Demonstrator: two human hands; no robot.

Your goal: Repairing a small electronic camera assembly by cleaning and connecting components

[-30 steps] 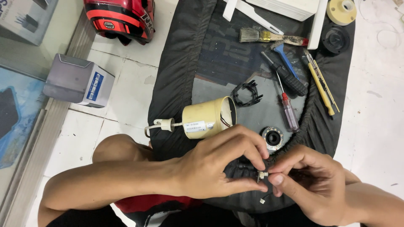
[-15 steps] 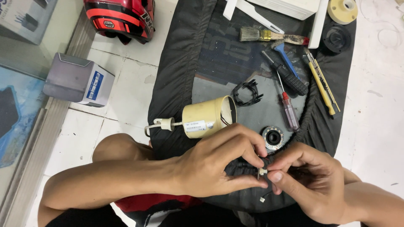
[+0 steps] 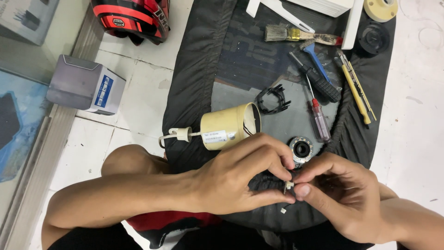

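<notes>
White tiled floor (image 3: 138,102), black cloth (image 3: 194,83) under tools. Both hands unmoved: left hand (image 3: 236,178) and right hand (image 3: 342,199) fingertips still pinching small white connector (image 3: 288,185) near cloth's bottom edge.

The floor (image 3: 138,92) is white tile, scuffed and stained, with thin grey grout lines. A dark cloth mat (image 3: 194,69) lies spread over it, running from the top edge down to the bottom, its left border rumpled into folds. Along the left side runs a grey metal track (image 3: 55,139), and beyond it a glass pane (image 3: 18,115) shows blue. The light is even and soft, with faint shadows.
</notes>
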